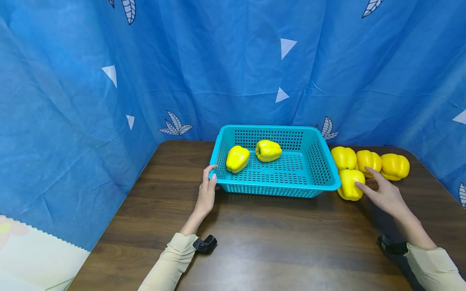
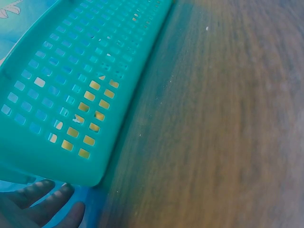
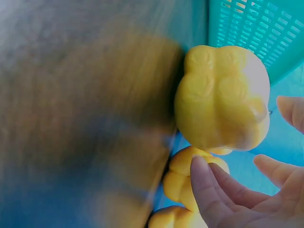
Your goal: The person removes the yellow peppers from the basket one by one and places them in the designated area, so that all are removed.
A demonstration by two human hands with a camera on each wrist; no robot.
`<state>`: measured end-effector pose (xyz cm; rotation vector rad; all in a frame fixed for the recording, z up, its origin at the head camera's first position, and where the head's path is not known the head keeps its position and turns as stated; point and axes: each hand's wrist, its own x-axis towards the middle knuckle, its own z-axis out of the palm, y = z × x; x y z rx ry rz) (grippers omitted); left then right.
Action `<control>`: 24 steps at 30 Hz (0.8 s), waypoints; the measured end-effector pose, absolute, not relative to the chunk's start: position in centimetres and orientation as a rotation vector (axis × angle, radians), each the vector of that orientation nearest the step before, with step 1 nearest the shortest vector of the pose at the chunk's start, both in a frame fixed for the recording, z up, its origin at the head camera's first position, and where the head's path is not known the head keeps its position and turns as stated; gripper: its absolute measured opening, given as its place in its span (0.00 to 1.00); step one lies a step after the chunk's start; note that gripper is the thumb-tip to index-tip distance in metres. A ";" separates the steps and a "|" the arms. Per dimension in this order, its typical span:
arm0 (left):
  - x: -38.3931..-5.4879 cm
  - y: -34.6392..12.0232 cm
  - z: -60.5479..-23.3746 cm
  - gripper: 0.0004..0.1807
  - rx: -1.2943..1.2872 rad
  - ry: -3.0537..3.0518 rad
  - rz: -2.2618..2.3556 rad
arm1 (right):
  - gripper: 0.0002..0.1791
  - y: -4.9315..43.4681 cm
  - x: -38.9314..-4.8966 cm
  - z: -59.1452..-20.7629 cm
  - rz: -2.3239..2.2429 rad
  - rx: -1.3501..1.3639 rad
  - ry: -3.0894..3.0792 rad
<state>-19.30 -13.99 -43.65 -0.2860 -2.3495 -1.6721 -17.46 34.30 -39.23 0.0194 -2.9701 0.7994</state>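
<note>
My left hand (image 1: 206, 195) holds the left front corner of a turquoise plastic basket (image 1: 269, 186), thumb and index finger at the rim. Its other fingers (image 2: 52, 202) show by the basket's end wall in the left wrist view. Two yellow bell peppers, one on the left (image 1: 238, 159) and one near the middle (image 1: 268, 150), lie inside. Right of the basket, my right hand (image 1: 386, 195) reaches over the nearest yellow bell pepper (image 1: 350, 185), thumb and fingers spread. In the right wrist view, a gap separates its fingers from this pepper (image 3: 221, 97).
Behind the nearest pepper, three more yellow bell peppers stand in a row: left (image 1: 343, 157), middle (image 1: 369, 161) and right (image 1: 395, 166). All rest on a dark brown wooden table (image 1: 287, 238). A blue patterned curtain (image 1: 225, 72) hangs along the back and sides.
</note>
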 end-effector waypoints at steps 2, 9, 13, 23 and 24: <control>-19.3 -14.0 -43.7 0.23 -0.283 -2.352 -1.671 | 0.42 34.3 -17.5 -39.1 0.768 0.029 -2.947; -19.3 -14.0 -43.6 0.23 -0.290 -2.340 -1.673 | 0.36 34.0 -17.5 -38.3 0.723 0.125 -2.778; -19.2 -13.9 -43.5 0.23 -0.285 -2.345 -1.672 | 0.35 33.6 -17.6 -37.8 0.724 0.150 -2.731; -19.3 -13.9 -43.5 0.23 -0.280 -2.350 -1.678 | 0.35 32.2 -17.9 -36.2 0.716 0.167 -2.737; -19.3 -13.9 -43.5 0.23 -0.282 -2.350 -1.677 | 0.34 32.1 -18.0 -36.0 0.719 0.173 -2.736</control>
